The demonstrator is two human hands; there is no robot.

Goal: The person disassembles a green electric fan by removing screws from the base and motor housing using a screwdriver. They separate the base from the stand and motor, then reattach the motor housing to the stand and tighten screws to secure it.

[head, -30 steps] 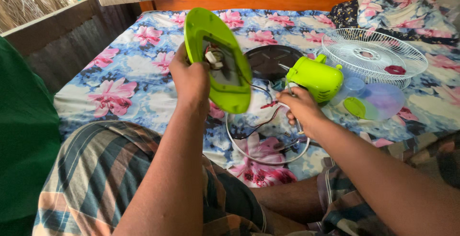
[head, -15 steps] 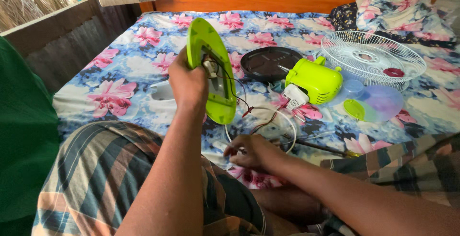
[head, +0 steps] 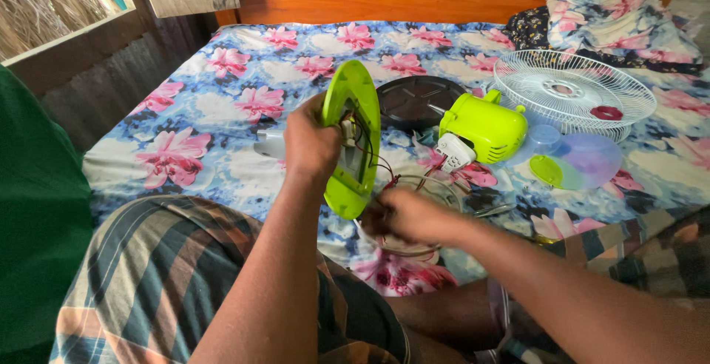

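While the fan lies in parts across the flowered bedsheet (head: 222, 90), nothing is joined yet.
White grille (head: 573, 90), black round cover (head: 418, 101), green motor housing (head: 482, 126) and clear blade (head: 584, 160) lie apart; left hand (head: 310, 142) clamps the upright green base (head: 353, 138), wiring exposed, while right hand (head: 410, 216), blurred, grip unclear, works low just beside it.

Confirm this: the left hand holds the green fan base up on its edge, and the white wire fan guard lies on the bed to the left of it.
Not quite. In the head view the white wire fan guard lies to the right of the green fan base, not left. The left hand does hold it on edge.
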